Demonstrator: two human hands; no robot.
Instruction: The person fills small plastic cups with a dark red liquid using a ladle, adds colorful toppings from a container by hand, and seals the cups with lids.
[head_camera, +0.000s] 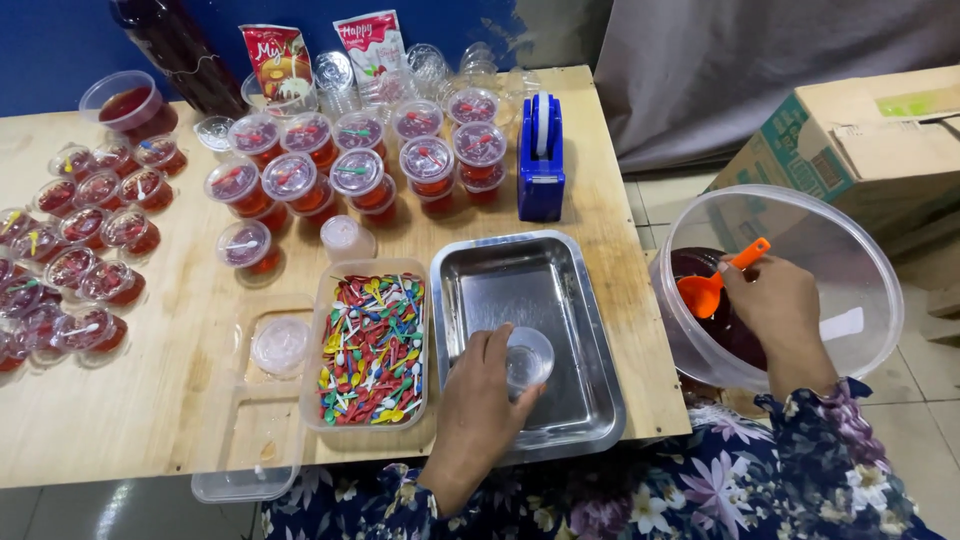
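Holding clear cup (527, 358) in steel tray (580, 420), left hand (482, 392), table edge near

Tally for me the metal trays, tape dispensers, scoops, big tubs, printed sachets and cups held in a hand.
Metal tray: 1
Blue tape dispenser: 1
Orange scoop, in the right hand: 1
Large clear tub: 1
Printed sachets: 2
Empty clear cup, in the left hand: 1
Total: 7
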